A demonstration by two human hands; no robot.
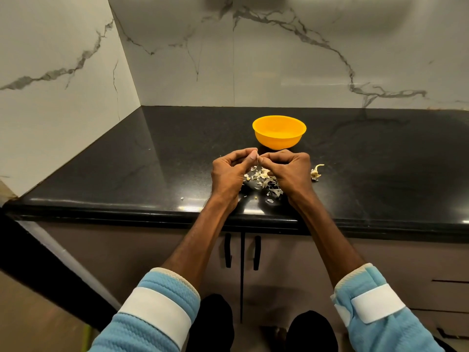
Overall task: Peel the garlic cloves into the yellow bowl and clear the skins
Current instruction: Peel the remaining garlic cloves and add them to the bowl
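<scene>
A yellow bowl (279,132) stands on the black countertop (127,158), just beyond my hands. My left hand (232,168) and my right hand (289,168) meet fingertip to fingertip over the counter, both pinching a small garlic clove (257,156) that is almost hidden between the fingers. Below and between the hands lies a loose heap of pale garlic skins (266,182). A bare garlic stem with its root base (316,172) lies just right of my right hand. What the bowl holds cannot be made out.
Marble-patterned walls close the counter at the back and on the left, forming a corner. A few stray skin flakes (182,198) lie near the counter's front edge. Cabinet doors with black handles (228,250) sit under the counter.
</scene>
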